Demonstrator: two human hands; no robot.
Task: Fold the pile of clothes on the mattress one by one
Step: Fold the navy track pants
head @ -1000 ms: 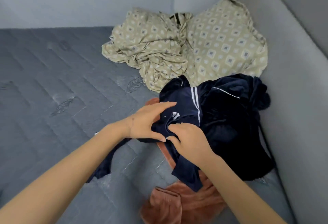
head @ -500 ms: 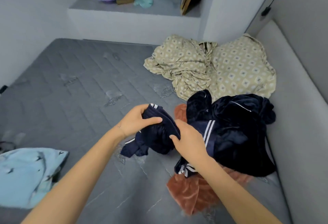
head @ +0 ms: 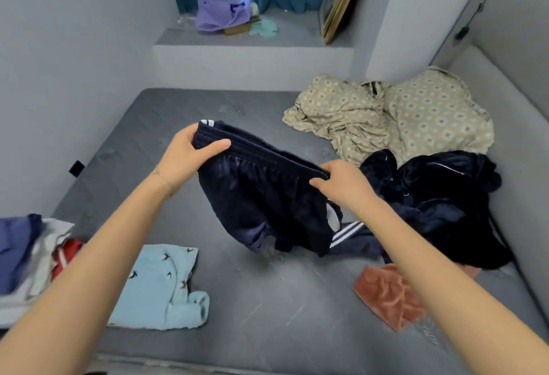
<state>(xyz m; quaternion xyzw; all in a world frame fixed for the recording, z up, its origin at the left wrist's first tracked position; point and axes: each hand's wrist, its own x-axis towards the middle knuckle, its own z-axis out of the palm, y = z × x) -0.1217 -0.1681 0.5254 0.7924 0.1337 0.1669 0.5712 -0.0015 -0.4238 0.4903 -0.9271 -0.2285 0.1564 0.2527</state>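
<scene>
Lifted since half a second ago: navy shorts [head: 261, 196] were bunched low by the pile, now stretched out above the grey mattress [head: 267, 309]. Left hand [head: 184, 157] fingers pinch one end of the waistband, right hand [head: 341, 183] fingers grip the other; legs hang down. White side stripes show, no readable logo or text. Dark navy pile [head: 439, 205] and rust garment [head: 386, 294] lie right, beige patterned bedding [head: 386, 116] behind. Light-blue bird-print garment [head: 160, 288] and a folded stack [head: 26, 252] lie left.

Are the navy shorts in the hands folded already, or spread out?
Spread out, not folded: the left hand and right hand stretch the waistband of the navy shorts, whose legs hang loose.
</scene>
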